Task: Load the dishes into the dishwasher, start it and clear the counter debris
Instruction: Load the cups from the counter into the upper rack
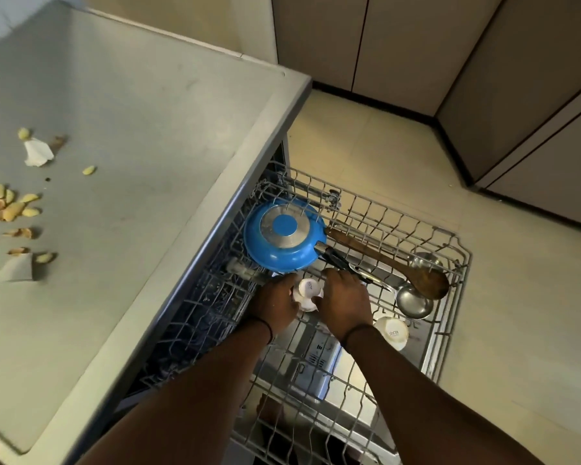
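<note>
Both hands are reaching down into the pulled-out wire rack (450, 270) of the dishwasher, and the left hand (275, 305) and the right hand (344, 302) are holding a small white cup (308, 292) between them, fingers curled round it. A blue pan (284, 236) is sitting upside down just behind the cup, and a wooden spoon (393, 263), a steel bowl (414, 302) and another white cup (392, 333) are lying in the rack to the right. Peels and scraps (12, 204) are lying on the grey counter (141, 135) to the left.
</note>
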The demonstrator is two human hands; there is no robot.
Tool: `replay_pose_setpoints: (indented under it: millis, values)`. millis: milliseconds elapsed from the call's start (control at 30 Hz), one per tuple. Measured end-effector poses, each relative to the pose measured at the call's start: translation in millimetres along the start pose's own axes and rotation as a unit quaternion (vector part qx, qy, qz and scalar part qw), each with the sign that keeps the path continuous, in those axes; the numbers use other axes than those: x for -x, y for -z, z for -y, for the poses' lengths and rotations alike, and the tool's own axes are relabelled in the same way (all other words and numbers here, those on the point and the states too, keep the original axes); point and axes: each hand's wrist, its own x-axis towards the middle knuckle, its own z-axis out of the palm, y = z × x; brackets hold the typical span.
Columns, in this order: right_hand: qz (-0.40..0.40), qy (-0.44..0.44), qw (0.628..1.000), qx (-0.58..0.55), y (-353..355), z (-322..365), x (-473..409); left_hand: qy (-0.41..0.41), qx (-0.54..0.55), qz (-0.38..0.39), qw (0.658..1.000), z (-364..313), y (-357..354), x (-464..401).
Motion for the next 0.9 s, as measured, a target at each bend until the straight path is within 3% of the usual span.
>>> replay_pose_setpoints:
  millis: [233, 533, 667, 900]
  values:
    - [-0.035, 0.054, 0.996, -0.053, 74.2, 22.7, 11.8, 0.015, 0.032, -0.044, 0.998, -47.2, 59.1, 31.2]
    - [-0.078, 0.195, 0.975, -0.074, 179.3, 120.3, 32.5, 0.027, 0.056, -0.185, 0.981, -85.1, 183.7, 129.9]
    - [-0.060, 0.281, 0.953, -0.097, 197.0, 201.7, 46.7, 0.044, 0.066, -0.276, 0.958, -64.0, 254.8, 187.5]
    - [0.007, 0.446, 0.889, -0.105, 141.5, 393.3, 110.3, 0.167, 0.070, -0.404, 0.897, 73.9, 339.9, 316.0]
